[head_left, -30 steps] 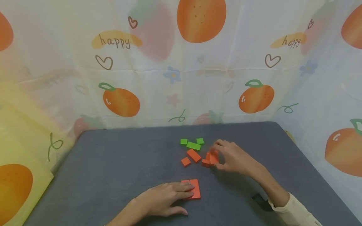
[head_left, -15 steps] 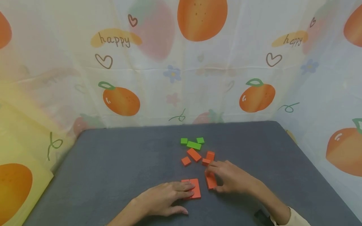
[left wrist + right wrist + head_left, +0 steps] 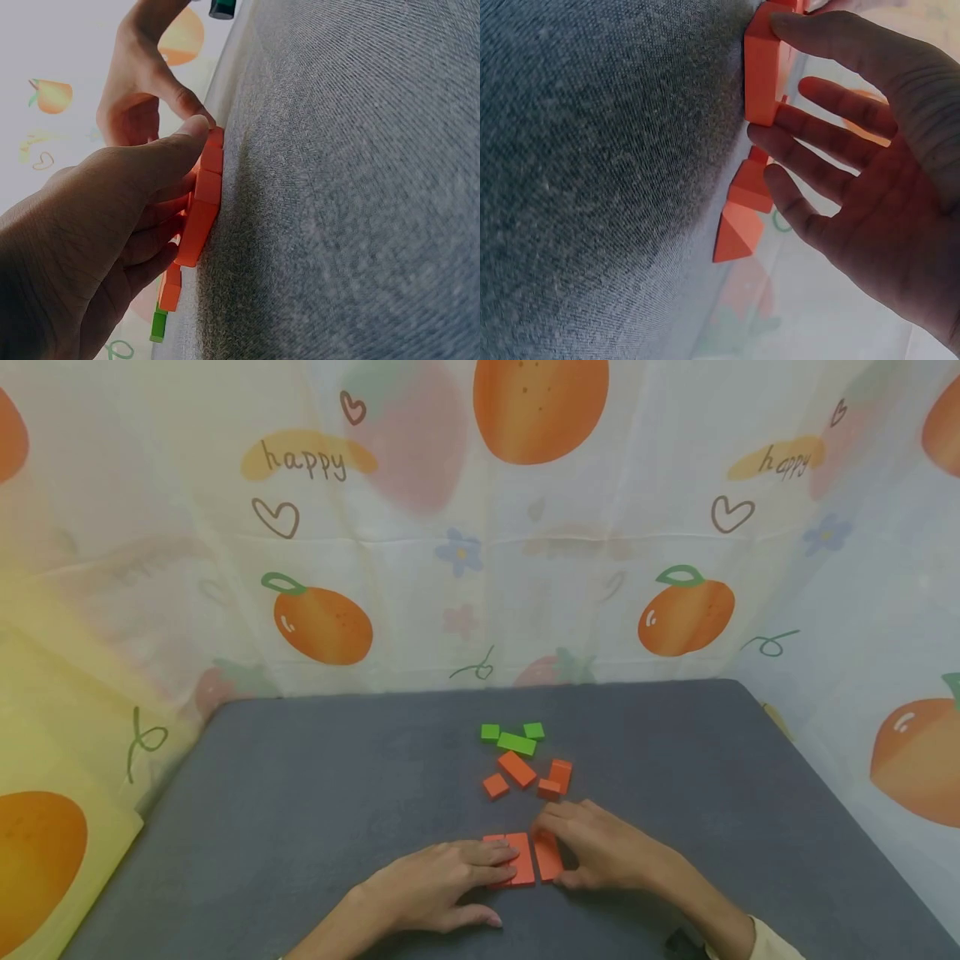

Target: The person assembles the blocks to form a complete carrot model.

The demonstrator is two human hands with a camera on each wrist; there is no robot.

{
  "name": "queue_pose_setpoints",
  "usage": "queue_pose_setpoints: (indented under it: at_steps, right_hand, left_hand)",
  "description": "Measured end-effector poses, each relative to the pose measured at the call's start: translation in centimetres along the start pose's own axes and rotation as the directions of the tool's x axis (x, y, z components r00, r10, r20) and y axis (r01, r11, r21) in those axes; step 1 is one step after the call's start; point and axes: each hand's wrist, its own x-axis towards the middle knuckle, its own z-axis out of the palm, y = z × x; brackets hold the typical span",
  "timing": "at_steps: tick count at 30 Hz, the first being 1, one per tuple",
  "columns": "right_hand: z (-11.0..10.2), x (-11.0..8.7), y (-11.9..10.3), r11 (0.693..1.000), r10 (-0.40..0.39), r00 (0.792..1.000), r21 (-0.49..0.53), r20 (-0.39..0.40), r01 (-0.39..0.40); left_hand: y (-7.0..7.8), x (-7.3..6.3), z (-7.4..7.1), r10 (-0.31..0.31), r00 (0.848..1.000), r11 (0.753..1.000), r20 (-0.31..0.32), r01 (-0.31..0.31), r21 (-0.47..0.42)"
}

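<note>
Side by side on the grey table lie flat orange blocks point(image 3: 523, 858), with the fingers of my left hand point(image 3: 438, 877) resting across them. The left thumb lies apart on the near side in the head view. To their right, my right hand point(image 3: 618, 852) holds another orange block point(image 3: 549, 860) by its ends, thumb at the near end and fingers at the far end. A narrow gap separates it from the blocks under my left hand. In the right wrist view the held block point(image 3: 761, 79) stays low, against the table cloth; the outer fingers are spread.
Beyond the hands lie several loose orange blocks point(image 3: 517, 769), one wedge-shaped point(image 3: 737, 234) in the right wrist view. Green blocks point(image 3: 517, 743) sit farther back. A printed fruit curtain point(image 3: 405, 610) hangs behind the table point(image 3: 315, 768). A dark object point(image 3: 684, 943) is near the right sleeve.
My right hand took an orange block from the loose group and brought it nearer and leftward, beside the blocks under my left hand. The left hand stays in place.
</note>
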Motion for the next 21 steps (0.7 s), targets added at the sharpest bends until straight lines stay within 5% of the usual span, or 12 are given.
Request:
queue_pose_setpoints:
  at_steps: [11, 21]
  right_hand:
    - [0.21, 0.24, -0.34, 1.0, -0.006, 1.0, -0.013, -0.019, 0.006]
    - [0.41, 0.44, -0.42, 0.996, 0.024, 1.0, 0.08, 0.009, -0.025]
  left_hand:
    - [-0.03, -0.06, 0.0, 0.005, 1.0, 1.0, -0.013, -0.005, 0.0]
    - [-0.13, 0.15, 0.36, 0.006, 0.999, 1.0, -0.038, -0.007, -0.015]
